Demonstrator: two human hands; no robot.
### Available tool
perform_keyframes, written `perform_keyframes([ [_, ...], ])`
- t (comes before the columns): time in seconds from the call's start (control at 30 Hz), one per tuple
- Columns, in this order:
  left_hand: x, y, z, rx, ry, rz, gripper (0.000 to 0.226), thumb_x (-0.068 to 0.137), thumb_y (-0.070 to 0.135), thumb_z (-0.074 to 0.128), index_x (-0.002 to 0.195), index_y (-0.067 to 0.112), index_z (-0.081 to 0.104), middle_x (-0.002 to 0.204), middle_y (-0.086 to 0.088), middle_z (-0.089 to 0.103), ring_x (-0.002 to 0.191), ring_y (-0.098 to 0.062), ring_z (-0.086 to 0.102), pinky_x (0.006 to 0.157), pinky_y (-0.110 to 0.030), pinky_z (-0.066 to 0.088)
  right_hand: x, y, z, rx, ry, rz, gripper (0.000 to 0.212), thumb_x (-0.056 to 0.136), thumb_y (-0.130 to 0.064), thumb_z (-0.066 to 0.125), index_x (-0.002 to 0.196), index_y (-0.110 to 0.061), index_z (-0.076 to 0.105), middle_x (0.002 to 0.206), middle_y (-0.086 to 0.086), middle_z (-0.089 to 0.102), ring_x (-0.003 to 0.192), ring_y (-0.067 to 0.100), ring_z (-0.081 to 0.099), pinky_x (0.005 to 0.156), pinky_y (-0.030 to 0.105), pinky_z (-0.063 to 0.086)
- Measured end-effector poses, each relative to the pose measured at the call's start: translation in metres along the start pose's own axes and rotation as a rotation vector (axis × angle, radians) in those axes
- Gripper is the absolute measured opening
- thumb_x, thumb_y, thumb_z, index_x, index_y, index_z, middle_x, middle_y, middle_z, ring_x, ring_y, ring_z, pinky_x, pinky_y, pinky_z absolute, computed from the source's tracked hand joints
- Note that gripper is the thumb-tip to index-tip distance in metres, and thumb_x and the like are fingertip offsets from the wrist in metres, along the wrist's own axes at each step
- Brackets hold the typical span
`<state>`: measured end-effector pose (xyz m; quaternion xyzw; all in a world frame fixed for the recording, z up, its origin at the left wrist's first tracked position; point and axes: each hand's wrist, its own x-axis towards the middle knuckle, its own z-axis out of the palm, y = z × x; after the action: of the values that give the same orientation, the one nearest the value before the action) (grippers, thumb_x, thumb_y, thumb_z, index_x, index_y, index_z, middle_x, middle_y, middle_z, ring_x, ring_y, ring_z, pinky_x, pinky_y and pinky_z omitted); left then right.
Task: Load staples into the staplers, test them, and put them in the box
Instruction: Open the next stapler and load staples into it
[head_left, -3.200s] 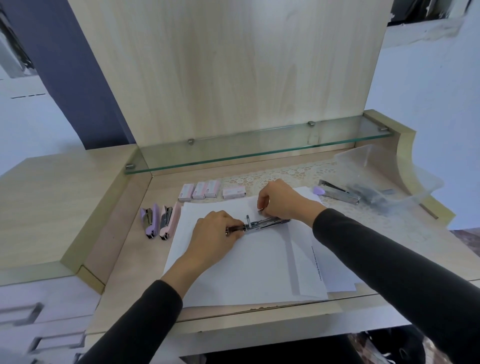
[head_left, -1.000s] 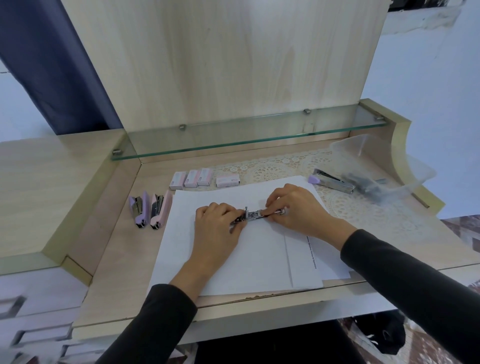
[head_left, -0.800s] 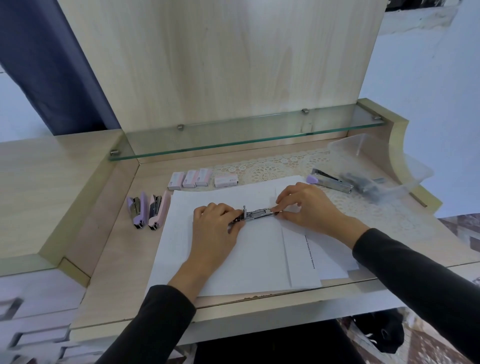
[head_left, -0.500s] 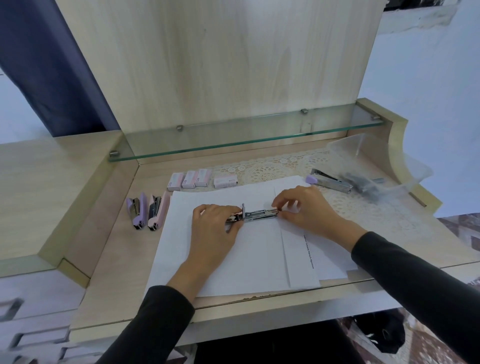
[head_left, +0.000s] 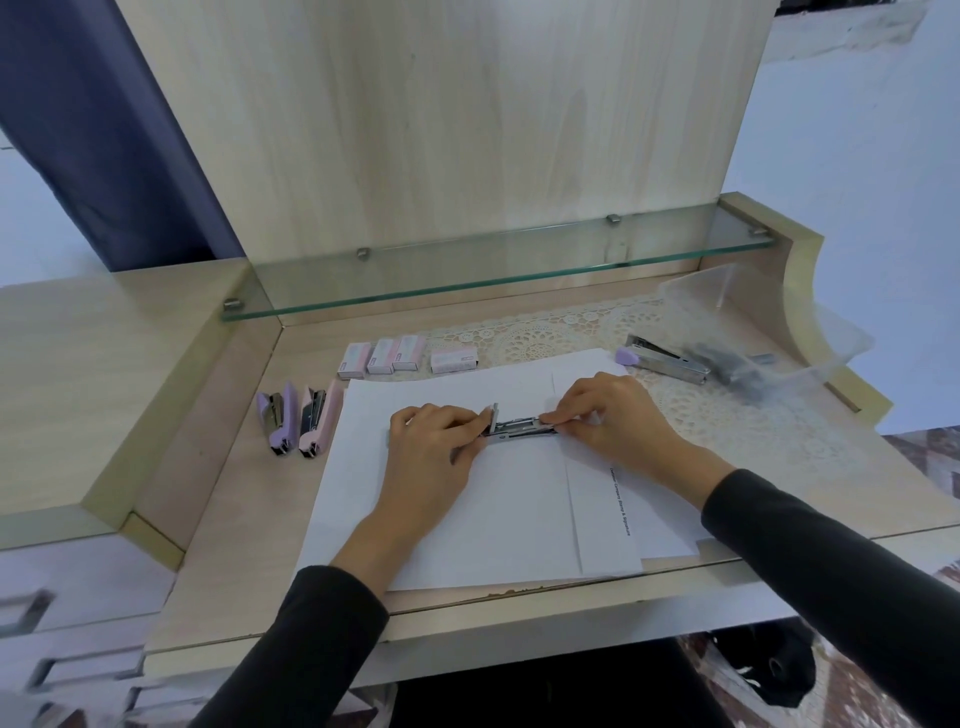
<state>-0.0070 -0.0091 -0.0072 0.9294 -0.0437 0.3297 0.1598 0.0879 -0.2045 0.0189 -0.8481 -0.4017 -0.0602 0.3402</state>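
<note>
An opened metal stapler (head_left: 519, 430) lies on white paper sheets (head_left: 498, 519) at the desk's middle. My left hand (head_left: 431, 457) holds its left end with curled fingers. My right hand (head_left: 613, 415) pinches its right end, with a small pale piece under the fingertips. Two closed staplers, one purple (head_left: 279, 418) and one pink (head_left: 319, 418), lie side by side left of the paper. Several small pink staple boxes (head_left: 382, 356) sit in a row behind the paper. A clear plastic box (head_left: 769, 338) at the right holds dark staplers, blurred.
Another metal stapler with a purple end (head_left: 662, 361) lies on a lace mat (head_left: 727, 421) beside the clear box. A glass shelf (head_left: 493, 270) runs along the back panel. Drawers (head_left: 62, 613) are at the lower left.
Both hands stay on the opened stapler. My right hand has shifted slightly along its right end, and the stapler now lies more level on the paper.
</note>
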Motion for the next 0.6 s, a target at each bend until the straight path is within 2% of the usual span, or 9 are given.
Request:
perform_keyframes([
  [0.13,0.000,-0.002,-0.002,-0.031,-0.038,0.011,0.036,0.079,0.040,0.049,0.097,0.020,0.072,0.084,0.005,0.069,0.081,-0.007,0.046,0.078,-0.026,0.024,-0.001,0.001,0.001,-0.017,0.018,-0.003,0.013,0.071,-0.007,0.074,0.080,-0.017,0.076,0.075,0.004,0.071,0.065,0.027,0.057,0.060,0.016,0.033],
  [0.27,0.000,-0.004,-0.007,-0.058,-0.098,0.028,0.047,0.080,0.054,0.045,0.107,0.024,0.068,0.093,0.008,0.064,0.087,-0.003,0.045,0.086,-0.023,0.021,0.000,0.000,0.001,-0.013,0.036,-0.002,0.011,0.070,-0.007,0.075,0.076,-0.016,0.076,0.073,0.003,0.072,0.060,0.025,0.059,0.058,0.009,0.033],
  [0.37,0.001,-0.002,-0.013,-0.104,-0.166,0.016,0.066,0.081,0.069,0.028,0.111,0.025,0.066,0.098,0.014,0.056,0.091,0.003,0.041,0.089,-0.015,0.013,0.000,-0.001,0.001,0.003,0.029,0.017,0.010,0.071,-0.008,0.075,0.077,-0.016,0.076,0.074,0.003,0.072,0.061,0.025,0.059,0.060,0.007,0.033],
  [0.43,0.002,-0.003,-0.016,-0.105,-0.228,0.009,0.079,0.079,0.076,0.013,0.115,0.027,0.064,0.101,0.019,0.049,0.090,0.007,0.037,0.091,-0.016,0.010,-0.001,-0.002,0.001,0.003,0.030,0.022,0.011,0.071,-0.008,0.075,0.077,-0.016,0.076,0.074,0.004,0.072,0.062,0.025,0.059,0.060,0.013,0.035],
  [0.5,0.002,-0.004,-0.020,-0.065,-0.280,0.019,0.079,0.078,0.076,0.012,0.120,0.029,0.060,0.105,0.018,0.048,0.094,0.004,0.038,0.093,-0.018,0.009,-0.002,-0.002,0.002,-0.001,0.034,0.020,0.011,0.070,-0.007,0.075,0.076,-0.016,0.076,0.073,0.004,0.072,0.062,0.025,0.060,0.060,0.016,0.036],
  [0.6,0.002,-0.005,-0.020,-0.028,-0.303,0.043,0.066,0.081,0.062,0.017,0.124,0.030,0.056,0.110,0.013,0.052,0.096,-0.001,0.040,0.094,-0.021,0.012,-0.002,-0.003,0.002,-0.010,0.029,0.023,0.010,0.071,-0.008,0.074,0.077,-0.016,0.076,0.073,0.003,0.072,0.063,0.026,0.060,0.059,0.015,0.035],
])
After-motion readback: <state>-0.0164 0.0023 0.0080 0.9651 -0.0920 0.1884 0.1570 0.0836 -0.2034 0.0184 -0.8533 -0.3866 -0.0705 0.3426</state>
